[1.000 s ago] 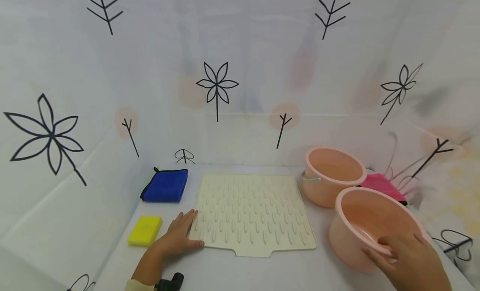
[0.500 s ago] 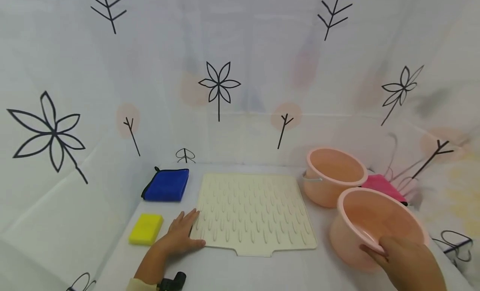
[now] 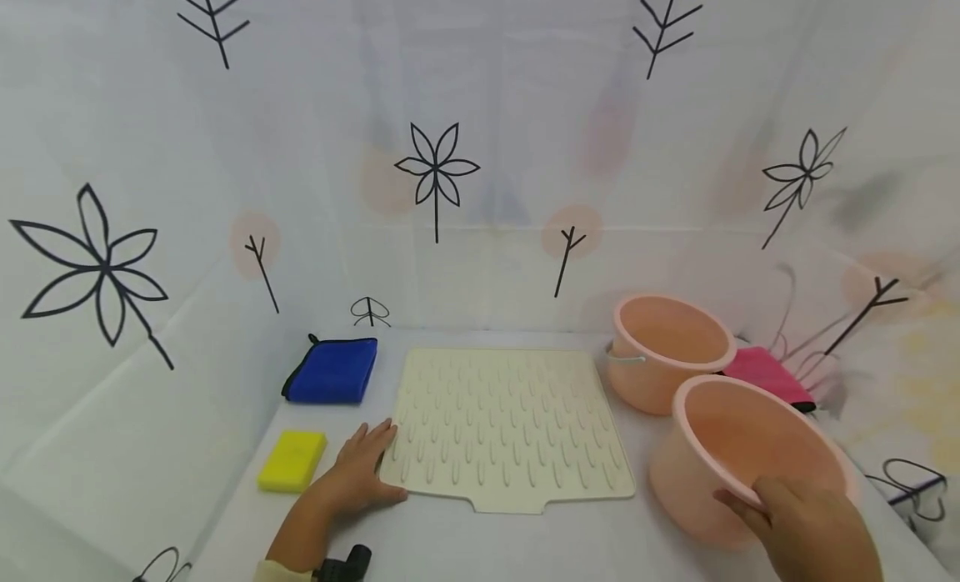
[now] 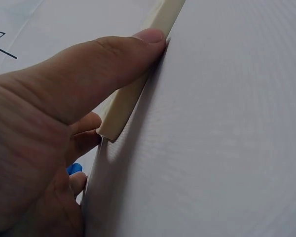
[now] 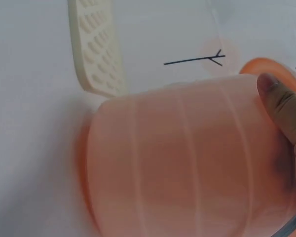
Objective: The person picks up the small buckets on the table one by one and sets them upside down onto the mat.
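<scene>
A cream board with rows of raised ridges, like a washboard [image 3: 510,415], lies flat in the middle of the table in the head view. My left hand [image 3: 363,474] rests at its near left corner, thumb along the front edge and fingers at the left side. The left wrist view shows that thumb [image 4: 123,54] against the board's edge [image 4: 126,103]. On the right, my right hand [image 3: 813,519] grips the rim of a peach bucket [image 3: 697,482], thumb outside and fingers inside. The right wrist view shows the bucket's ribbed side [image 5: 172,158] and the thumb [image 5: 281,101] at its rim.
A second peach bucket [image 3: 637,386] with a wire handle stands behind the held one. Beside it lies a pink cloth item [image 3: 765,375]. At the left are a blue folded cloth item [image 3: 333,373] and a yellow sponge [image 3: 292,461]. A patterned white curtain [image 3: 495,273] hangs behind.
The right hand and the gripped bucket have shifted slightly left, the bucket's lower part swinging toward the board. The left hand and the board stay in place.
</scene>
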### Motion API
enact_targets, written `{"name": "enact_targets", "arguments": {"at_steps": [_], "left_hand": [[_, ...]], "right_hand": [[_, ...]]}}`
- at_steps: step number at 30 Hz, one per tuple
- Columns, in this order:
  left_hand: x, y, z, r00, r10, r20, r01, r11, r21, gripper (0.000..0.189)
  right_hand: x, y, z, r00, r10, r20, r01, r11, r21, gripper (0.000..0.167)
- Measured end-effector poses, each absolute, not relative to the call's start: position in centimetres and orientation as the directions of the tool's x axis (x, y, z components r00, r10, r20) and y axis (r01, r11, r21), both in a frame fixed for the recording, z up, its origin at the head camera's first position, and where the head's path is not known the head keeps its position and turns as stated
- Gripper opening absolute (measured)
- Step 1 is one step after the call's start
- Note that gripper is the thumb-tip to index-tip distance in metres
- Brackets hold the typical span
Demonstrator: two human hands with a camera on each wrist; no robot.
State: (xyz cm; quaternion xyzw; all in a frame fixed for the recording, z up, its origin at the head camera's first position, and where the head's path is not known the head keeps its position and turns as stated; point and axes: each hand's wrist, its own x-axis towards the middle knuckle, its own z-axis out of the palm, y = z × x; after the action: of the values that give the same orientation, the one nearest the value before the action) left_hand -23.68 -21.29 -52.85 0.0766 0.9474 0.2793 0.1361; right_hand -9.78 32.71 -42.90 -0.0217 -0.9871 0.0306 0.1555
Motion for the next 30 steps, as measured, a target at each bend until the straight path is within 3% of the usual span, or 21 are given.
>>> {"name": "enact_targets", "arguments": {"at_steps": [9,11,17,19,24,30], "left_hand": [[-23.5,-21.6,-52.8,-0.951,0.222,-0.213,0.075,0.84,0.537,0.116],[-23.5,-21.6,-52.8,-0.951,0.224,-0.215,0.076,0.839,0.538,0.116],[-23.6,-21.3,-52.7,-0.949,0.229,-0.215,0.074,0.828,0.556,0.117],[-23.6,-21.3,-52.7,-0.949,0.229,-0.215,0.072,0.825,0.561,0.119],[-23.5,-21.2,-52.5,-0.949,0.221,-0.223,0.062,0.827,0.558,0.12],[-23.5,-21.3,-52.5,-0.951,0.209,-0.229,0.05,0.833,0.552,0.12]], "right_hand": [[-9.7,31.0,-41.7,-0.979,0.086,0.186,0.065,0.991,-0.116,0.053],[-9.6,30.6,-41.6,-0.975,0.081,0.209,0.058,0.992,-0.115,0.053],[-9.4,29.4,-42.4,-0.898,0.029,0.438,-0.013,0.995,-0.094,0.056],[-9.5,29.1,-42.5,-0.898,0.043,0.437,-0.01,0.993,-0.119,0.056],[-9.9,28.1,-41.9,-0.947,0.135,0.292,0.067,0.97,-0.234,0.054],[-10.5,26.5,-42.4,-0.912,0.185,0.367,0.061,0.944,-0.323,0.052]]}}
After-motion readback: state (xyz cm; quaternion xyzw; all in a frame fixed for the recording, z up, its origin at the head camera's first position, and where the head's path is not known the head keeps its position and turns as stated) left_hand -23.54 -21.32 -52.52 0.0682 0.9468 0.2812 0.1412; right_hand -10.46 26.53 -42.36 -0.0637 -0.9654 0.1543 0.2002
